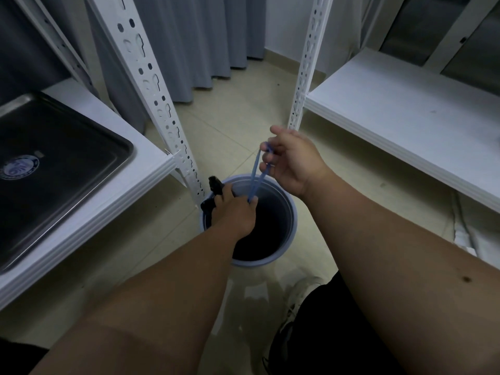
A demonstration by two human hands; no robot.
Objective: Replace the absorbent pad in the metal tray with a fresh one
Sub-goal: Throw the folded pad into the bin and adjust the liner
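L hand (236,209) low over the bin (293,212), fingers curled round black material at the near-left rim (prob. the bin liner edge, can't confirm) and also pinching the lower end of a thin blue band (257,173). R hand (290,161) up and to the right of it, thumb and forefinger pinching the band's top end, other fingers loosely spread. Band drawn taut between the two hands, running from the R fingers down to the L ones; looks like it's being stretched so it can go round the rim or tie off the liner, a guess only.

Metal tray (81,158) sits on the white shelf (130,190), well left of the L fingers and above bin level. Tray floor shows bare dark metal w/ a round blue-and-white sticker (20,167); no pad visible in it, so old pad judged already out. No fresh pad anywhere in view.

Bin stands on the tiled floor directly under both hands, between two perforated white rack posts (162,104); inside is dark, contents can't be made out. Second white shelf (405,123) off to the right of the R fingers, nothing seen on it. Grey curtain (203,41) beyond the hands

Stage, as judged: disposal side being finished; fresh pad not yet fetched or laid
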